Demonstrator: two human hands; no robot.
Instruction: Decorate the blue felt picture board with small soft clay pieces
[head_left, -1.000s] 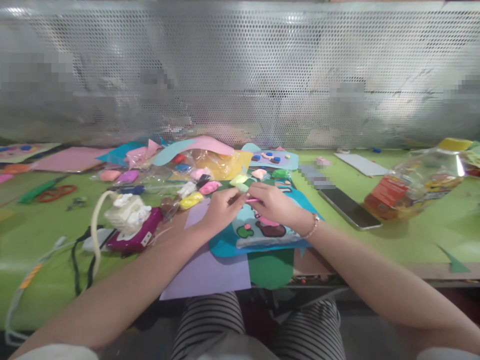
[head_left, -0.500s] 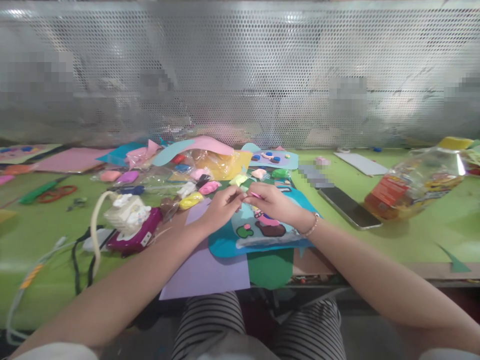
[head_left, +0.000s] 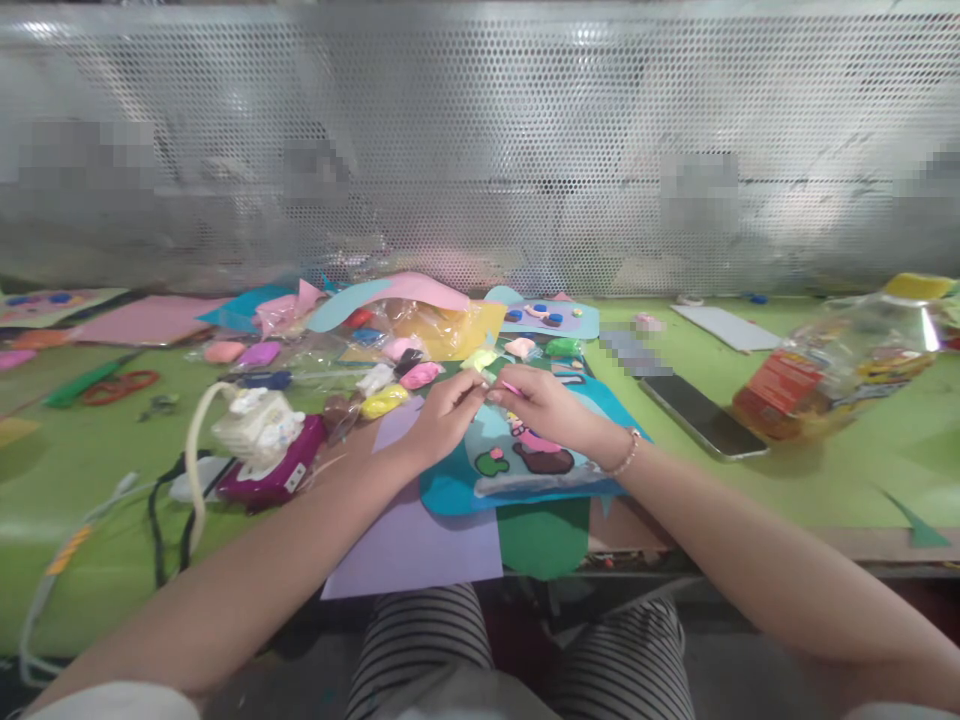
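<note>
My left hand and my right hand meet fingertip to fingertip above a blue foam-sheet picture. The left fingers are pinched together; anything between them is too small to make out. A thin pink piece, its kind unclear, shows between the closed fingers of my right hand. On the picture lie a green cactus-like clay shape, a dark brown shape and a pink figure, partly covered by my right hand. A lilac sheet and a green sheet stick out underneath.
Beyond my hands lie several wrapped clay lumps, among them a yellow one. At left are a purple box with a white plug, a cable and orange-handled scissors. A phone and a bottle stand right. A perforated metal panel rises behind.
My hands stay together in nearly the same place, with only slight finger movement. The whole view has shifted a little.
</note>
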